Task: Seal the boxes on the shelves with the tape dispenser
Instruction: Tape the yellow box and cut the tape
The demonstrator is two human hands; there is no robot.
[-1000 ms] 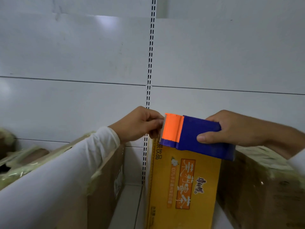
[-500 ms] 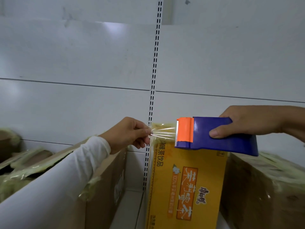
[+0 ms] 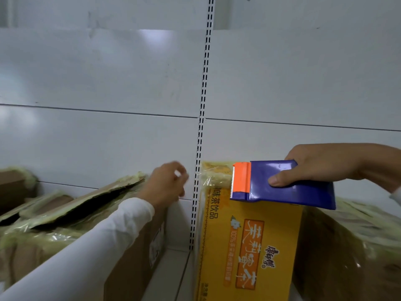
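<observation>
**Desk:** Walk me across the shelf, left to right.

**Operator:** On the left I see a brown carton (image 3: 82, 216), its flaps lifted and draped in wrinkled old tape; I judge it not sealed. My left hand (image 3: 167, 185) hovers over its right end. The hand is blurred, so I cannot tell whether the fingers pinch anything.

**Desk:** And the middle?

**Operator:** A yellow box (image 3: 247, 246) stands upright just right of the slotted shelf post (image 3: 200, 170). Clear tape (image 3: 213, 178) lies crinkled over its far left top corner and runs to the tape dispenser (image 3: 282, 184), which sits on the box top. My right hand (image 3: 321, 165) grips the dispenser's blue body, thumb pressed on the near face.

**Desk:** How far along?

**Operator:** Early, I think. The strip is only begun and not cut. Another brown box (image 3: 351, 253) on the right looks taped over already.
</observation>
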